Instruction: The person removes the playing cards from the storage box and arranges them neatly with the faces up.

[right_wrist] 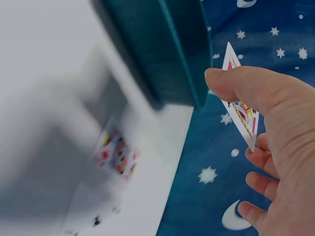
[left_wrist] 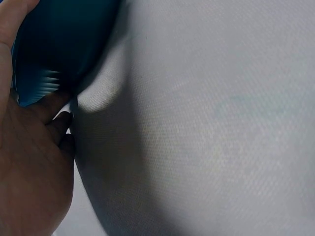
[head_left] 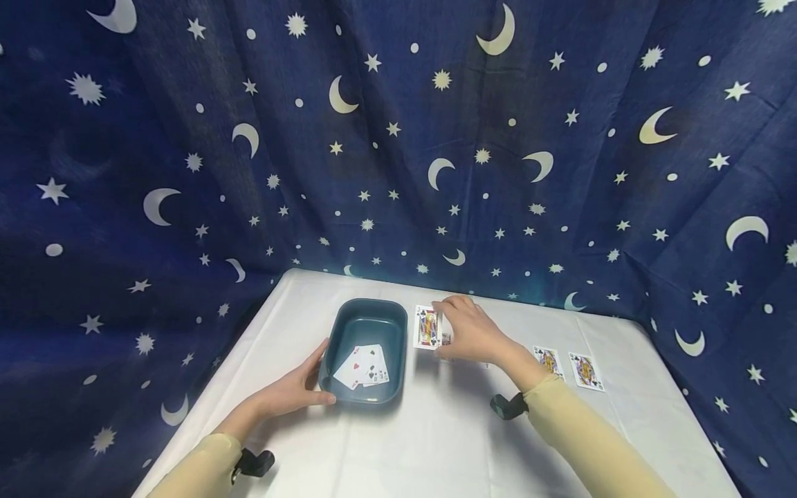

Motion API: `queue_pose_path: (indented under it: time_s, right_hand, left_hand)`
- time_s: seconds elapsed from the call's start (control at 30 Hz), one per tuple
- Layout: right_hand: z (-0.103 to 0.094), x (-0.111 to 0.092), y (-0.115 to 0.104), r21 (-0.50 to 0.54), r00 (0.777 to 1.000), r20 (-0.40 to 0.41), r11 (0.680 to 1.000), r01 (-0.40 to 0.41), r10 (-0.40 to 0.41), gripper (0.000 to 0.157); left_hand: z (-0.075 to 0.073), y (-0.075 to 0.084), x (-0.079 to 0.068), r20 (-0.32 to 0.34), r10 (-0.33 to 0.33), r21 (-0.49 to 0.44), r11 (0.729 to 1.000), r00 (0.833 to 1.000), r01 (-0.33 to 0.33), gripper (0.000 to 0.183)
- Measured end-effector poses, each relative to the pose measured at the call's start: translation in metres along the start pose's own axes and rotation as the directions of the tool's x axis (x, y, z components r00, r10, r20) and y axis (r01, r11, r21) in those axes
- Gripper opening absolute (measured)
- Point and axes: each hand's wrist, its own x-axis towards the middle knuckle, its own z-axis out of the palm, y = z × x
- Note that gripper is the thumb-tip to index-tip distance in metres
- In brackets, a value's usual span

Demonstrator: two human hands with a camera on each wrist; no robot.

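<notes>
My right hand (head_left: pixel 473 330) pinches a playing card (head_left: pixel 427 326) between thumb and fingers, just right of the dark teal tray (head_left: pixel 398 373). The card is a face card with club marks, held over the table; the right wrist view shows it edge-tilted in the right hand (right_wrist: pixel 283 118). My left hand (head_left: pixel 289 391) grips the tray's near left side, thumb by the near corner and fingers at the left wall. Inside the tray lie a red heart card (head_left: pixel 350 368) and a black-suited number card (head_left: pixel 376 366), overlapping.
Another face card (right_wrist: pixel 118 155) lies on the table under the right hand, with a black-suited card (right_wrist: pixel 88 211) beside it. Farther right are two face cards, one (head_left: pixel 548 361) near the right wrist and another (head_left: pixel 586 371). A star-patterned curtain (head_left: pixel 373 173) borders the white-covered table (head_left: pixel 423 449).
</notes>
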Motion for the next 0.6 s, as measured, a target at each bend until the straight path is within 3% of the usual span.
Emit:
queue_pose_path:
  time_s: [0.23, 0.6]
  right_hand:
    - [0.01, -0.026, 0.017, -0.016, 0.999, 0.01, 0.999, -0.032, 0.033, 0.089]
    - [0.038, -0.059, 0.019, -0.021, 0.998, 0.065, 1.0, -0.017, 0.018, 0.088]
  left_hand:
    - [0.0, -0.003, 0.002, 0.0, -0.004, 0.007, 1.0, 1.0, 0.004, 0.11]
    - [0.0, 0.0, 0.001, -0.001, -0.018, 0.01, 1.0, 1.0, 0.018, 0.11]
